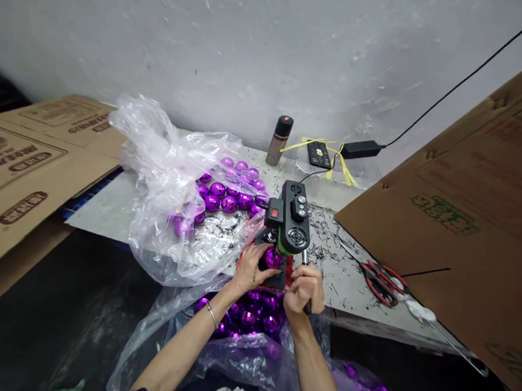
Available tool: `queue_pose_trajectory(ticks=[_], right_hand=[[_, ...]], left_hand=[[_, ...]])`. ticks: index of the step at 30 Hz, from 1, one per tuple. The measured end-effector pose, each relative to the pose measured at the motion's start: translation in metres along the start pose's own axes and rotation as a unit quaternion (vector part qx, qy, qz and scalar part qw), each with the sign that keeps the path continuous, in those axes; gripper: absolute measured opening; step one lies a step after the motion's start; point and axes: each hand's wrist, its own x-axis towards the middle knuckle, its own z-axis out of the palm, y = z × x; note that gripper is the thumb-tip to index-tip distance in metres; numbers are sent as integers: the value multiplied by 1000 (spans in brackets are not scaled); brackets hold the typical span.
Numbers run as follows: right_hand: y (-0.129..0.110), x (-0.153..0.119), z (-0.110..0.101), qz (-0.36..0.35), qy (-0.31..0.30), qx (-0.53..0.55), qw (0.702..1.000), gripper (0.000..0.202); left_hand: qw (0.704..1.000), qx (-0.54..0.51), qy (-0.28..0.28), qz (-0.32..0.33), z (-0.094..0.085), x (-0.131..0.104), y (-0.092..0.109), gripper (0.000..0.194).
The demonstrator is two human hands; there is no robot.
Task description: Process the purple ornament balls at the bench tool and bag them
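A small black and green bench machine (294, 208) with a red switch stands on the worktable. My left hand (252, 269) pinches a shiny purple ball (273, 257) between thumb and fingers, low under the machine's head and over its dark base. My right hand (304, 288) is wrapped round the machine's lever handle (308, 306), just right of the base. Behind my left hand, several purple balls (229, 203) sit in an open clear plastic bag (160, 167). Below my hands, many faceted purple balls (249, 316) lie in another clear bag. Where the ball meets the machine is hidden.
Scissors (383, 282) with red and black handles lie at right beside a large cardboard box (459, 223). A spray can (279, 140) and a power adapter (361, 149) stand near the wall. Dark shavings (331, 244) litter the table (105, 209). Flat cardboard (40, 169) lies left.
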Motion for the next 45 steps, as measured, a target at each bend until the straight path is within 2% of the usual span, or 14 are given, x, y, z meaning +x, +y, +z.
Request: queue_pose_trajectory(ticks=[3,6,8,10,13,16,19,23,27,32,34,37,41,45], right_hand=[[-15,23,-5,55,-3,7,998,36],[-26,40,-8,76,-18,12,997,36],[-29,41,-8,64,-27,12,998,36],[-27,36,-6,46,-26,9,999,36],[-23,24,-4,45,-17,5,999,37],[-21,19,-4,51,-21,7,998,38],[-20,19,-5,41,-26,13,999,36],[-20,18,-5,37,-29,12,999,34],[-19,18,-7,26,-37,0,999,34],[-22,25,-7,18,-45,-3,999,34],[-25,31,-6,23,-33,-1,999,35],[-31,43,-4,41,-18,5,999,35],[-38,56,-4,70,-32,-1,997,36],[-40,60,-5,66,-39,-10,997,36]], left_hand=[[1000,0,-3,15,-2,-8,4,67],[997,6,-4,71,-9,-32,10,67],[994,23,-2,105,-22,-46,14,73],[993,51,11,103,-42,-43,16,68],[989,127,68,1,-82,1,15,42],[968,194,116,-107,-116,72,8,46],[927,265,58,-257,-131,130,1,45],[926,234,-3,-297,-131,157,-8,36],[951,141,-5,-275,-129,142,-14,41],[966,-88,43,-238,-123,84,-8,48],[949,-215,42,-228,-116,56,1,47],[897,-369,34,-239,-97,21,16,46],[874,-398,52,-274,-60,-2,27,55],[917,-316,67,-233,-27,-7,22,60]])
